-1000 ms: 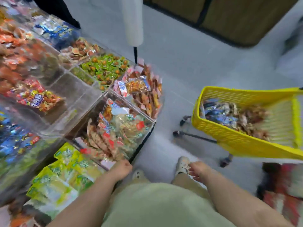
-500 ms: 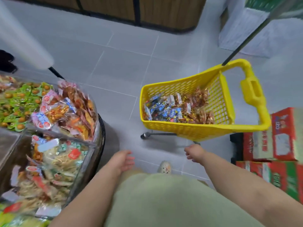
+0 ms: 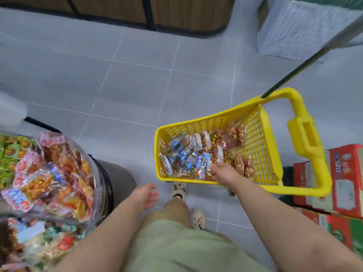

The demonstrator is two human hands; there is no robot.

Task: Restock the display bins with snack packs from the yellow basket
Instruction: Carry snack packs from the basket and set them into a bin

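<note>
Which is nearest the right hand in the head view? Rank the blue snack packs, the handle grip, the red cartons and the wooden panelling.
1. Blue snack packs: in the yellow basket, beside the right hand.
2. Handle grip: on the basket's far right side.
3. Red cartons: stacked beyond the basket, far right.
4. Wooden panelling: across the aisle, top of view.

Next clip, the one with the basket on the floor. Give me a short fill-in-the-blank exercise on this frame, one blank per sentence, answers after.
1. The right hand reaches into the ____ basket.
2. The left hand hangs with relaxed fingers and holds ____.
3. Inside the basket, the blue packs lie at the end away from its ____.
4. The cartons stacked beside the basket are mostly ____.

Missing words: yellow; nothing; handle; red.
</note>
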